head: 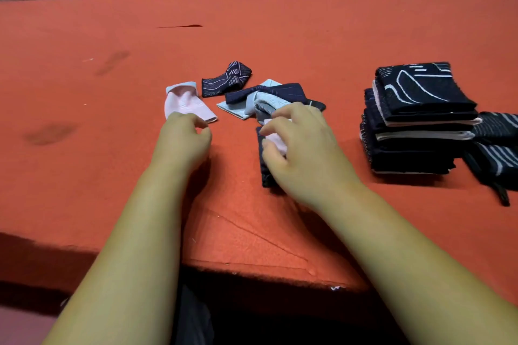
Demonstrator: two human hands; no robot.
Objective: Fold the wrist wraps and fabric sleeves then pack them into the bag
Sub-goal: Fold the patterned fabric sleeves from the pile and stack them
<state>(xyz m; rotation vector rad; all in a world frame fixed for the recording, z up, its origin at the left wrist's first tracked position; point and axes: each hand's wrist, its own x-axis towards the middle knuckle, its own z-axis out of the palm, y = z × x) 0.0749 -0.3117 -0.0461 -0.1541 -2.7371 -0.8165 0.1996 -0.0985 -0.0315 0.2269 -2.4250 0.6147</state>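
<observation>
Table [280, 36] carries a folded stack [414, 120] by its right edge and loose wraps [263, 95] mid-table. Right hand [302, 148], grip pinching a navy wrap [264, 175] nearer the front edge; left hand [182, 140], grip slack and empty. Soft, light knit, probably best pinched at a hem.

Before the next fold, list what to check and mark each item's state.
1. Left hand free: ok, holds nothing, beside the pink sleeve.
2. Right hand grip on the small pink piece: cannot tell; fingers cover it.
3. Dark piece under it flat: cannot tell, mostly hidden.
4. Loose pile folded: not ok, lies crumpled.
5. Folded stack tidy: ok.
6. Bag in view: cannot tell; a dark striped item lies right of the stack.
</observation>
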